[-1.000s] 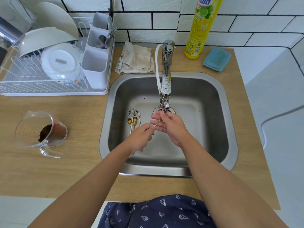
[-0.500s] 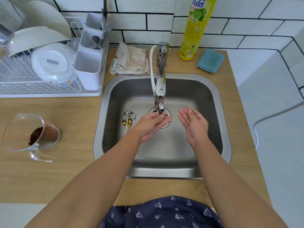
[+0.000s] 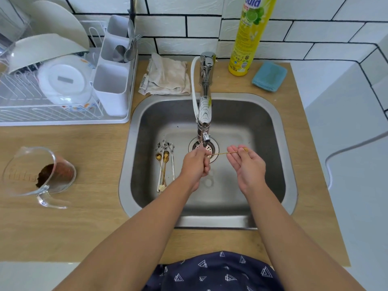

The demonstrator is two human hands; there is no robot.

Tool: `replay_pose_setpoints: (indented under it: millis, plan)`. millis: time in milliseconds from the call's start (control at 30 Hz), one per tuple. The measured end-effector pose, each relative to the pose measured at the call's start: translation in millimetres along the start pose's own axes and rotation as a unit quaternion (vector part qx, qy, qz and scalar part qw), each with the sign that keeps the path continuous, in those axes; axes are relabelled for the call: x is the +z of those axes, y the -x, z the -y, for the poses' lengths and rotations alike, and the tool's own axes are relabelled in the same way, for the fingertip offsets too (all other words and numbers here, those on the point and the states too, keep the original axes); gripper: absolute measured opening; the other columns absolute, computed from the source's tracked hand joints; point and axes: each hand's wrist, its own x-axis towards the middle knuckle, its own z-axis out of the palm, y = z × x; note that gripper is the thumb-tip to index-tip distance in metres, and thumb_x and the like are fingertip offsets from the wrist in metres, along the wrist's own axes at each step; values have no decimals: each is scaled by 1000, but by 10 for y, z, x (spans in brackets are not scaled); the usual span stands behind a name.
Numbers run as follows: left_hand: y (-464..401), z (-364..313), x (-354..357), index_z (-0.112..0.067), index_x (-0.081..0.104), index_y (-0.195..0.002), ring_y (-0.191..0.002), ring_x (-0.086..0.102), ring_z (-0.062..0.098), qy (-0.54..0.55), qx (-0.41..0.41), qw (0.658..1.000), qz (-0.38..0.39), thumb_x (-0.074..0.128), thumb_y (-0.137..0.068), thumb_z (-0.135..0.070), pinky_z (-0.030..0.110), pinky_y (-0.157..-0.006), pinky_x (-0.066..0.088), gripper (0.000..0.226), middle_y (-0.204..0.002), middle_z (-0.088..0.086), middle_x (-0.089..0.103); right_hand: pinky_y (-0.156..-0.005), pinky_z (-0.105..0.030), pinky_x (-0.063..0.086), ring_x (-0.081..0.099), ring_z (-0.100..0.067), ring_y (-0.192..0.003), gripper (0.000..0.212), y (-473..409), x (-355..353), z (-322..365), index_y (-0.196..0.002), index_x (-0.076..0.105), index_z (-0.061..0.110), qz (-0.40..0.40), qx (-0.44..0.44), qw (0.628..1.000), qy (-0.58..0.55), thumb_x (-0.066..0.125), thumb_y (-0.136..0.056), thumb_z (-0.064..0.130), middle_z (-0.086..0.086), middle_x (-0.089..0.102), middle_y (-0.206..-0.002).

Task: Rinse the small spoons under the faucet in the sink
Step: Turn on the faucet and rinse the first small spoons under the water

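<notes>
Spoon (image 3: pixel 224 153), thin gold wire-like stem, spans both my hands under the faucet (image 3: pixel 204 114): left hand (image 3: pixel 195 166) curled around the bowl end, right hand (image 3: pixel 246 162) pinching the tip. Steel sink (image 3: pixel 273 164) holds other spoons (image 3: pixel 165 162).

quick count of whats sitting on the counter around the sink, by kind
dish soap bottle: 1
blue sponge: 1
folded cloth: 1
glass measuring jug: 1
dish rack: 1
total: 5
</notes>
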Motion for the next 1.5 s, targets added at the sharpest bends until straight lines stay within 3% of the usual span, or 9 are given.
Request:
replay_pose_setpoints:
  millis: [200,400,567,733,867,1067,1233,1367,1500]
  plan:
    - [38,-33,-21,-8,55,-108,-56,53,11,142,-48,987,53,44,-105,-12,20,-51,44,12,-70,1,54,-78,-25,63,74,-20,-98,13,46,21,-10,-110,59,5,-15,-6,1000,-7,47,-107,1,-22,68,-118]
    - [-63,-169,-60,-14,46,-77,-31,32,6,276,-169,946,25,42,-102,-9,16,-28,23,26,-45,-5,35,-84,-27,62,76,-20,-100,15,107,56,-8,-117,62,9,56,-40,995,71,58,-103,4,-13,72,-115]
    - [-59,-181,-106,-11,45,-99,-49,43,11,4,-50,995,83,45,-104,-21,21,-43,33,11,-62,-3,47,-78,-26,61,77,-22,-91,8,31,-15,88,-105,67,4,38,-66,994,83,67,-99,10,-8,78,-89]
    - [17,-73,-205,-20,56,-84,-56,48,11,-246,106,960,80,47,-103,-37,26,-57,42,26,-61,-7,55,-72,-23,61,77,-14,-76,18,-3,-10,38,-90,71,2,2,-36,997,70,69,-99,16,-6,78,-76]
    - [37,-20,-162,-19,54,-68,-49,38,11,-173,18,982,-72,43,-101,-48,26,-48,31,45,-54,-7,48,-69,-22,61,76,-12,-71,20,62,38,-66,-84,71,2,29,-3,996,80,68,-99,16,-7,78,-75]
    - [117,11,-200,-13,50,-96,-49,42,9,-100,9,988,119,40,-107,-31,21,-49,33,23,-74,-2,53,-71,-24,62,76,-15,-78,15,10,35,32,-90,68,2,-14,-10,998,57,66,-100,12,-8,74,-81]
    - [151,-83,-357,-20,52,-82,-54,42,8,-308,41,950,25,45,-101,-48,22,-52,37,34,-67,-8,53,-74,-24,62,74,-16,-83,12,13,167,-43,-108,62,4,35,7,999,32,68,-97,3,-8,74,-86]
    - [208,-134,-499,-20,44,-78,-45,22,10,-183,-57,980,60,42,-102,-39,26,-46,14,30,-55,-10,34,-77,-24,60,66,-14,-82,16,150,416,-305,-98,63,13,98,33,988,118,72,-93,1,-7,71,-88]
    - [318,-212,-697,-19,48,-81,-47,20,11,-159,-64,980,99,39,-102,-30,30,-49,11,25,-60,-5,39,-71,-20,55,67,-10,-70,14,303,553,-589,-99,69,11,139,71,969,191,77,-89,4,-3,74,-80]
